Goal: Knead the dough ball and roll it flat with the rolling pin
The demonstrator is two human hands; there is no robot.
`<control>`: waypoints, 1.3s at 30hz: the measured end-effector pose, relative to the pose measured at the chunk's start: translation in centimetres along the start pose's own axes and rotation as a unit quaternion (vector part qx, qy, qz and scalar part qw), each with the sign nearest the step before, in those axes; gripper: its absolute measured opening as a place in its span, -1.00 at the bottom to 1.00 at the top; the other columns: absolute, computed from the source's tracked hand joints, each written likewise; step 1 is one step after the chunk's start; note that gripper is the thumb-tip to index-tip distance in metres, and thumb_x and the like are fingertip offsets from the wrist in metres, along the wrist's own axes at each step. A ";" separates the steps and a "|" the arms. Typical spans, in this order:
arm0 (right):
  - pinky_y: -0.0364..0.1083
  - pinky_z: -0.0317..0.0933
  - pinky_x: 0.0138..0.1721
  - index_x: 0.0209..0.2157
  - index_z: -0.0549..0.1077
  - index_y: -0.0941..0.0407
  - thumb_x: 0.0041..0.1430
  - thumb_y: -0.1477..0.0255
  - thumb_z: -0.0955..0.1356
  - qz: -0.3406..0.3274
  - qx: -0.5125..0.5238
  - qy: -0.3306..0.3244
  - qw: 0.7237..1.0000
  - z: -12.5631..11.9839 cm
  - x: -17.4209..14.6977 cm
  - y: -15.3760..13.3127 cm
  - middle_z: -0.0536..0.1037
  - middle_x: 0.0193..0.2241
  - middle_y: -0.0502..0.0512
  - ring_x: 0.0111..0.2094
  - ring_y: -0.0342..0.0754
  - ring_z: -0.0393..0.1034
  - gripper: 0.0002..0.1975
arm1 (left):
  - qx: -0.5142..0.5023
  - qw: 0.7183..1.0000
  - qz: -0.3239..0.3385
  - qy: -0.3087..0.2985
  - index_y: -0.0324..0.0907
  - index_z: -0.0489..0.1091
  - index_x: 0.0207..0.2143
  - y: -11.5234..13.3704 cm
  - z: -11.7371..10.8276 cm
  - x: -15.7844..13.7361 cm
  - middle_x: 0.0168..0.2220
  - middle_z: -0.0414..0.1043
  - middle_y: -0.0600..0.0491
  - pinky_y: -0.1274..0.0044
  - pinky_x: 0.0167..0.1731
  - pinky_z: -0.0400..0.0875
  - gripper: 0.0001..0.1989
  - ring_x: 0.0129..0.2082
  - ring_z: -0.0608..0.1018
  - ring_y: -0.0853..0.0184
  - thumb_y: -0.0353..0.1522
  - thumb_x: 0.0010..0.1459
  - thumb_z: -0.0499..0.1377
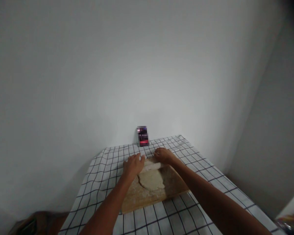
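Observation:
A flat, pale sheet of dough (151,180) lies on a floured wooden board (137,203). Across the far part of the dough runs a pale rolling pin (153,166), its ends covered by my hands. My left hand (133,165) rests over the left end, fingers bent forward and the thumb toward the middle. At the right end, my right hand (163,155) is closed, with its fingers curled down near the board's far edge. The undersides of both hands are hidden.
A white tablecloth with dark grid lines (98,176) covers the table. Against the wall (142,71) stands a small, dark, pixelated upright object (143,136). Brown furniture (42,222) shows at lower left, and a blurred colourful item (292,222) at lower right.

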State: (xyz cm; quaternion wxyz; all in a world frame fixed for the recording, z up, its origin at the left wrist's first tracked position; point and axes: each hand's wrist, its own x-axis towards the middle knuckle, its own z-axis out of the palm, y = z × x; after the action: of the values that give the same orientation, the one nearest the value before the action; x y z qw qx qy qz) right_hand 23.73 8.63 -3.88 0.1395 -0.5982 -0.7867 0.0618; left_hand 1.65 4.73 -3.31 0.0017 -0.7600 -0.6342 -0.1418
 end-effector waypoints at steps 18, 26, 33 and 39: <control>0.23 0.17 0.44 0.22 0.56 -0.29 0.54 0.14 0.11 0.019 0.025 0.136 0.990 2.0 -17.9 -3.5 0.45 0.38 -0.12 0.47 0.07 0.21 -0.51 | 0.034 0.976 0.174 0.129 -0.02 0.28 0.46 -0.1 2.2 -13.3 0.47 0.29 -0.06 -0.02 0.44 0.26 -0.46 0.47 0.34 0.03 -0.18 0.56 -0.12; 0.26 0.27 0.35 0.18 0.60 0.03 0.56 0.24 0.17 -0.015 0.009 0.127 0.992 0.6 -15.1 -3.0 0.47 0.36 0.20 0.42 0.20 0.30 -0.55 | 0.073 0.973 0.173 0.136 -0.16 0.39 0.36 0.1 1.9 -11.8 0.37 0.44 -0.15 -0.04 0.38 0.32 -0.50 0.36 0.49 0.03 -0.18 0.56 -0.07; 0.19 0.28 0.29 0.04 0.65 0.11 0.57 0.30 0.11 -0.051 0.002 0.072 0.996 -0.9 -10.5 -2.1 0.59 0.23 0.29 0.27 0.19 0.46 -0.50 | 0.089 0.986 0.112 0.091 -0.17 0.48 0.28 0.7 1.2 -8.4 0.30 0.51 -0.20 -0.03 0.37 0.31 -0.53 0.34 0.51 -0.05 -0.20 0.53 -0.01; 0.16 0.25 0.26 0.06 0.63 0.13 0.56 0.29 0.09 -0.035 0.004 0.020 0.999 -1.4 -6.5 -1.7 0.63 0.16 0.31 0.22 0.19 0.49 -0.48 | 0.057 0.991 0.101 0.059 -0.05 0.56 0.16 0.5 -0.5 -4.9 0.16 0.64 -0.08 0.21 0.27 0.45 -0.57 0.25 0.58 0.04 -0.14 0.50 0.00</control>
State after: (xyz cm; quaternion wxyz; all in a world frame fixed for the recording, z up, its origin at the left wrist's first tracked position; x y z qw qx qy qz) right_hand 24.16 1.85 -3.01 0.1594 -0.5705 -0.8042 0.0485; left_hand 1.26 -0.20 -3.82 0.0970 -0.8090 -0.5602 -0.1494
